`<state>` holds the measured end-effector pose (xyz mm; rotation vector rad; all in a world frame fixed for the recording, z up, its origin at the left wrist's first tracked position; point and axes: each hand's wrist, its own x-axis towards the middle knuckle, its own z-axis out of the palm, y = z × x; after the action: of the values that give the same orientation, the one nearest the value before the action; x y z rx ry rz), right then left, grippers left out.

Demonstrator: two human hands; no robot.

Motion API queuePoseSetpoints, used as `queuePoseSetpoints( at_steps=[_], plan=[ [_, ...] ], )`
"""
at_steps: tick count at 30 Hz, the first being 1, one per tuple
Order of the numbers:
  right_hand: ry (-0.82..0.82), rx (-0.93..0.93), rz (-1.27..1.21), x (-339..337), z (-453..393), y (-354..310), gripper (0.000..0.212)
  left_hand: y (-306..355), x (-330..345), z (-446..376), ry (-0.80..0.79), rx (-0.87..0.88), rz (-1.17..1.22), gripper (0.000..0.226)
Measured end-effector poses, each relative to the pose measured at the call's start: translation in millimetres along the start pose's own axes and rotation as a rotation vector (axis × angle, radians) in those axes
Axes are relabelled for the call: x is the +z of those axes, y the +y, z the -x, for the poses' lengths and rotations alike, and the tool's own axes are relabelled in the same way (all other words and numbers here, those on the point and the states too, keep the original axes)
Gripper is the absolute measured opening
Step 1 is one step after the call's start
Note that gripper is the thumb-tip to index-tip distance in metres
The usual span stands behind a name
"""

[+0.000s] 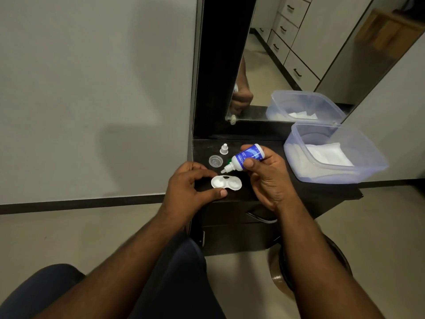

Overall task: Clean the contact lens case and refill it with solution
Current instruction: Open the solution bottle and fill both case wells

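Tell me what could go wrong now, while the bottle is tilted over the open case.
1. The solution bottle nozzle points near the lens case's left well, so drops could land on the dark shelf.
2. The left hand only lightly steadies the case; it could slide.
3. The clear lid lies open and may collect dust.

Plain grey wall [92, 88] filling the left, dark skirting [80, 201] running along its base. Beige floor [379, 226] lying below. Dark dresser top [322, 192] standing against a black-framed mirror [299, 54], which is reflecting white drawers [287, 31] with dark handles.
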<state>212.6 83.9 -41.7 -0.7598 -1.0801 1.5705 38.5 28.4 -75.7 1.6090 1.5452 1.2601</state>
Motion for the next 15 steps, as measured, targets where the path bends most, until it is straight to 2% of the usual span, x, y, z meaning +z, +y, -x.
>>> queuePoseSetpoints(
  at_steps=[9,15],
  plan=[
    [0.008,0.009,0.041,-0.6,-1.6,0.7,0.062,0.1,-0.1,-0.8,-0.001,0.016,0.008,0.034],
    [0.012,0.015,0.069,0.0,-1.0,-0.3,0.041,0.2,0.6,-0.2,0.008,0.019,0.013,0.034]
  ],
)
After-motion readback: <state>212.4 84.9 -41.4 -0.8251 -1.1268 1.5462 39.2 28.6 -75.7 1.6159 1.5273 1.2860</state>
